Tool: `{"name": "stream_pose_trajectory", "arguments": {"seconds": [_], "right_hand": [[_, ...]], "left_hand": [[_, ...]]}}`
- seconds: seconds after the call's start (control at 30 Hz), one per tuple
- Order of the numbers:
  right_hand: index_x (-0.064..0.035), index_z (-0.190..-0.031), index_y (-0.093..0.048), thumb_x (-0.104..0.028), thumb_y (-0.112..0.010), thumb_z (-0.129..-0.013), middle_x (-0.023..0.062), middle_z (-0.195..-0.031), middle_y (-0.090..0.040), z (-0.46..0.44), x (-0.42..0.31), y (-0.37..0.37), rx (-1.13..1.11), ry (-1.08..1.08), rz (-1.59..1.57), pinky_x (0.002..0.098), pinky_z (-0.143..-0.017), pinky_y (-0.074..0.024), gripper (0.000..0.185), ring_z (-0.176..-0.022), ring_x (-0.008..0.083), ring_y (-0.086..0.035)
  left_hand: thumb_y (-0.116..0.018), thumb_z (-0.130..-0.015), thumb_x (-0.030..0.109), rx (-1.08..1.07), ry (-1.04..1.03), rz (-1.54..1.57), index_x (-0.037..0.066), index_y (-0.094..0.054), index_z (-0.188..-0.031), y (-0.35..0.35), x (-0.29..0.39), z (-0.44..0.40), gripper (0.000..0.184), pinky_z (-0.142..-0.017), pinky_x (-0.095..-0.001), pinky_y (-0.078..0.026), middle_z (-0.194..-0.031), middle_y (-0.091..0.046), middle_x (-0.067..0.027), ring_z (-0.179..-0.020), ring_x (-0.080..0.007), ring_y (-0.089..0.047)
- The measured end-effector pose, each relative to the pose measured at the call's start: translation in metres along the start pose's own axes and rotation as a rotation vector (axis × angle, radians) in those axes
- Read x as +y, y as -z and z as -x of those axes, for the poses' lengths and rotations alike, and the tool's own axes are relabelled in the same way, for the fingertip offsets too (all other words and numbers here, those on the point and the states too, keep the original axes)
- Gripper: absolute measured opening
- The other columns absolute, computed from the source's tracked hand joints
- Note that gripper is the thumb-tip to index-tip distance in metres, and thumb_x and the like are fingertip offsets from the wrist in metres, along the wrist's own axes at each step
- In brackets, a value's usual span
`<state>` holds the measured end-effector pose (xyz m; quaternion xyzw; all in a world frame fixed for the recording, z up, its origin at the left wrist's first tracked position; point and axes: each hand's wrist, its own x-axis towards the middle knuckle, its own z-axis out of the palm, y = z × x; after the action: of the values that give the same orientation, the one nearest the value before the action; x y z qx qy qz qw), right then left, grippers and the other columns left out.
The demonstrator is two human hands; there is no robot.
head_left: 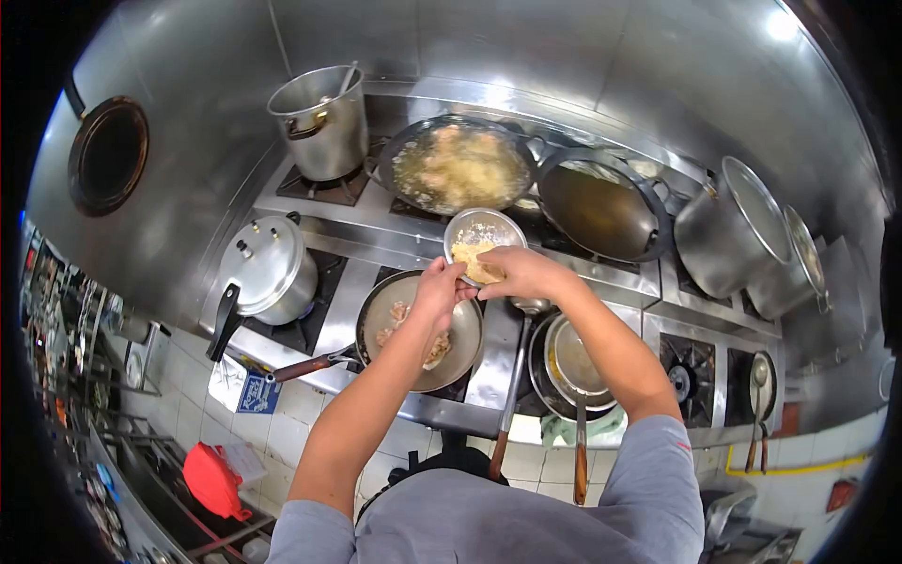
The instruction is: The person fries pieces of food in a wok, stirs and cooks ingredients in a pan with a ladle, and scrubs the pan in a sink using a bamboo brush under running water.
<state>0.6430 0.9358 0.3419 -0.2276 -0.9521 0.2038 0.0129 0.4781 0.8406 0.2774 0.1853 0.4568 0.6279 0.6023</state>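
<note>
A small metal bowl [486, 224] with pale yellow, crumbly food [470, 252] is held above the stove's front edge. My left hand [440, 291] grips the bowl's near left rim. At its right side my right hand [512, 273] reaches in, fingers closed together at the food; what they pinch is partly hidden. Below and left of the hands sits a frying pan [460, 362] with pieces of meat [438, 352], partly covered by my left forearm. Behind the bowl, a wok [413, 179] holds bubbling oil and frying food.
A second wok [601, 209] with dark oil stands right of the first. A tall pot [329, 141] and a pressure cooker [272, 273] are at left. Large pots [719, 235] stand at right. Long-handled pans [575, 352] and a ladle [516, 376] lie near my right forearm.
</note>
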Motion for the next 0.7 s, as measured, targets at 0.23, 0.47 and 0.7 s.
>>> {"name": "stream_pose_trajectory", "arguments": {"seconds": [0.23,0.47,0.7], "right_hand": [[-0.0065,-0.123,-0.057,-0.009,-0.065,-0.081,0.0152,-0.121,-0.057,0.043,0.042,-0.001,0.144,-0.027,-0.387,0.0393,-0.094,-0.0446,0.043,-0.113,0.0319,-0.055],[-0.0044,-0.100,-0.060,-0.009,-0.067,-0.075,0.0106,-0.096,-0.059,0.069,0.060,0.000,0.186,0.022,-0.251,0.0366,-0.083,-0.0469,0.027,-0.094,0.0270,-0.057],[-0.0022,-0.094,-0.056,-0.003,-0.062,-0.081,0.0049,-0.094,-0.061,0.076,0.081,-0.010,0.334,-0.009,-0.787,0.0292,-0.076,-0.0485,0.015,-0.084,0.0126,-0.058]], "left_hand": [[-0.057,-0.095,0.018,-0.217,0.187,-0.091,0.009,-0.050,-0.104,-0.043,-0.019,-0.001,0.014,-0.063,-0.0289,-0.055,-0.092,-0.061,-0.0041,-0.072,-0.0141,-0.060],[-0.059,-0.096,0.025,-0.395,0.275,-0.160,0.010,-0.048,-0.097,-0.067,-0.031,-0.006,0.018,-0.064,-0.0280,-0.054,-0.090,-0.060,-0.0036,-0.071,-0.0125,-0.060],[-0.055,-0.097,0.026,-0.377,0.269,-0.117,0.009,-0.046,-0.096,-0.075,-0.028,-0.006,0.019,-0.064,-0.0292,-0.055,-0.092,-0.061,-0.0053,-0.072,-0.0139,-0.061]]}}
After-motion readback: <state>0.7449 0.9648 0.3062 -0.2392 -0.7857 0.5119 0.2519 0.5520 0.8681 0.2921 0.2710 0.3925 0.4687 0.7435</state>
